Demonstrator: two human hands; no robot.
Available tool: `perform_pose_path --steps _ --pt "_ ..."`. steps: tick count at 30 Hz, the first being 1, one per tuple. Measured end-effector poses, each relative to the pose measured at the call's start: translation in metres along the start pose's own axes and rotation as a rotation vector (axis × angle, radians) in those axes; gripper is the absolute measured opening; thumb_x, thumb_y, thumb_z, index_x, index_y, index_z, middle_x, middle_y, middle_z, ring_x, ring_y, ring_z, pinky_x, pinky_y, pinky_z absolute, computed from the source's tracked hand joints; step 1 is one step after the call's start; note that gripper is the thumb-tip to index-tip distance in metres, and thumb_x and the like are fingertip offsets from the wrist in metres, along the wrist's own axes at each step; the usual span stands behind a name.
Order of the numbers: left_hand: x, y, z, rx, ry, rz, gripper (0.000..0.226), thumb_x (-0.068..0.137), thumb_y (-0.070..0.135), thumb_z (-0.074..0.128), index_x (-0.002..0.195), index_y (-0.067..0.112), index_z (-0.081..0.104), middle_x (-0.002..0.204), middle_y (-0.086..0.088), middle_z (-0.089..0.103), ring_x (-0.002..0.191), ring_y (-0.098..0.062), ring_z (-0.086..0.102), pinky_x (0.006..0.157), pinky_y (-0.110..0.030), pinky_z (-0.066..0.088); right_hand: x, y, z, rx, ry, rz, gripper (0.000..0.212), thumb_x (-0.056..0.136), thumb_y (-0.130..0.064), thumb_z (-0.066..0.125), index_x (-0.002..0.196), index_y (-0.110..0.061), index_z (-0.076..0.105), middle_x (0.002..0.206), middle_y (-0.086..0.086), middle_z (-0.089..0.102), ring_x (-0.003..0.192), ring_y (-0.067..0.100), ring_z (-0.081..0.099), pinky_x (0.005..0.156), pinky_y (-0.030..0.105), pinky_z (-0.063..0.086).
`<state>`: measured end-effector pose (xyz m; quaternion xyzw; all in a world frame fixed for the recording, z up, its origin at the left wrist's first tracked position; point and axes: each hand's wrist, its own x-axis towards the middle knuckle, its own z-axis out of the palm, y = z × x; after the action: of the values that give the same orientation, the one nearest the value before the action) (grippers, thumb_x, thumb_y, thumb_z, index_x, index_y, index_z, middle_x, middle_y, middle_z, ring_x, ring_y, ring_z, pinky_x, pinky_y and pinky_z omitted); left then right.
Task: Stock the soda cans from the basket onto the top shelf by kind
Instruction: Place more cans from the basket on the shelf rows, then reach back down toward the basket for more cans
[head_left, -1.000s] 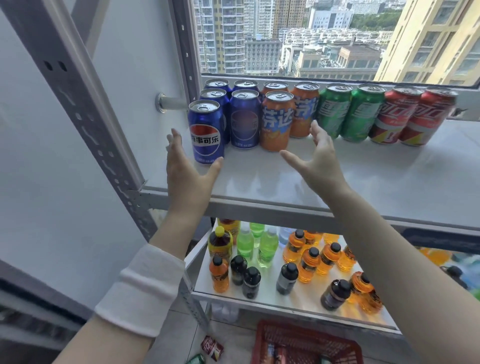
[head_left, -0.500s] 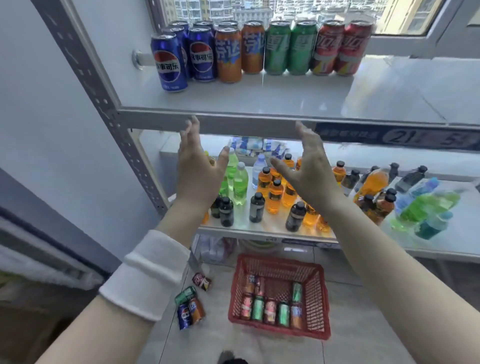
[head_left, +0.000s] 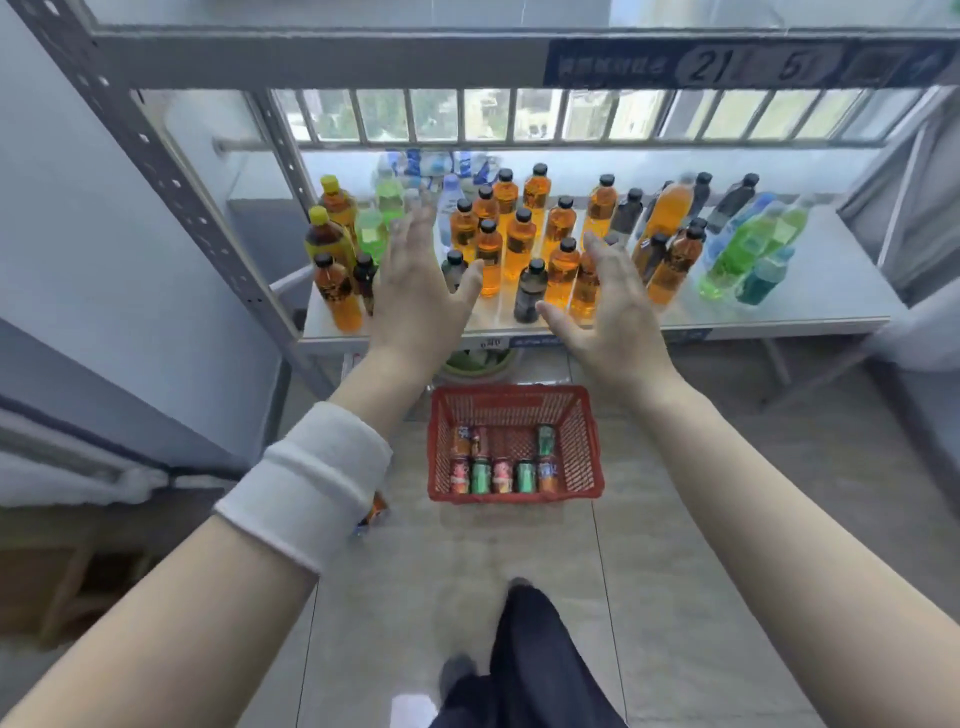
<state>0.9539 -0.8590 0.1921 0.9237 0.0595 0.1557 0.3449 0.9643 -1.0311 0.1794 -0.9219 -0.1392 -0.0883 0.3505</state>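
Observation:
A red plastic basket (head_left: 582, 415) stands on the floor below the shelving and holds several soda cans (head_left: 501, 470), red, green and orange, lying in two rows. My left hand (head_left: 421, 291) and my right hand (head_left: 613, 306) hover open and empty in front of the middle shelf, well above the basket, palms facing each other. Only the front edge of the top shelf (head_left: 322, 57) shows along the upper border; the cans on it are out of view. A white wristband (head_left: 311, 483) covers my left forearm.
The middle shelf (head_left: 810, 312) carries many bottles (head_left: 519, 244) of orange, green, dark and blue drinks. A loose can (head_left: 375, 512) peeks out on the floor behind my left forearm. A grey upright post (head_left: 171, 182) rises at the left. My dark-trousered leg (head_left: 530, 654) is below.
The view has tilted down from the top shelf to the floor. Both hands dropped from the shelf edge to in front of the bottles, staying open and empty. The basket now sits central.

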Motion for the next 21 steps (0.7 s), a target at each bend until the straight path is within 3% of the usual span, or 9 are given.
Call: perform_pose_path --steps 8,12,21 --pt "-0.027 -0.012 0.043 -0.002 -0.126 -0.027 0.069 0.091 0.030 0.054 0.147 0.011 0.018 0.155 -0.007 0.020 0.144 -0.021 0.014 0.118 -0.036 0.014 -0.049 0.047 0.017 0.024 -0.084 0.183 0.074 0.087 -0.033 0.062 0.146 -0.009 0.025 0.150 0.007 0.030 0.141 0.019 0.023 0.116 0.033 0.022" --pt "-0.020 -0.017 0.073 0.019 -0.180 -0.045 0.069 0.090 0.030 0.056 0.147 0.011 0.020 0.154 -0.009 0.023 0.143 -0.025 0.017 0.116 -0.043 0.019 -0.047 0.078 0.022 0.037 -0.140 0.256 0.074 0.088 -0.032 0.060 0.147 -0.012 0.021 0.153 0.005 0.024 0.144 0.018 0.015 0.115 0.029 0.016" --pt "-0.004 -0.067 0.177 0.043 -0.349 -0.272 0.068 0.091 0.029 0.055 0.147 0.012 0.020 0.154 -0.007 0.023 0.144 -0.023 0.017 0.116 -0.043 0.020 -0.014 0.187 0.064 0.052 -0.349 0.414 0.075 0.088 -0.031 0.061 0.147 -0.013 0.019 0.154 0.003 0.022 0.145 0.016 0.011 0.114 0.027 0.015"
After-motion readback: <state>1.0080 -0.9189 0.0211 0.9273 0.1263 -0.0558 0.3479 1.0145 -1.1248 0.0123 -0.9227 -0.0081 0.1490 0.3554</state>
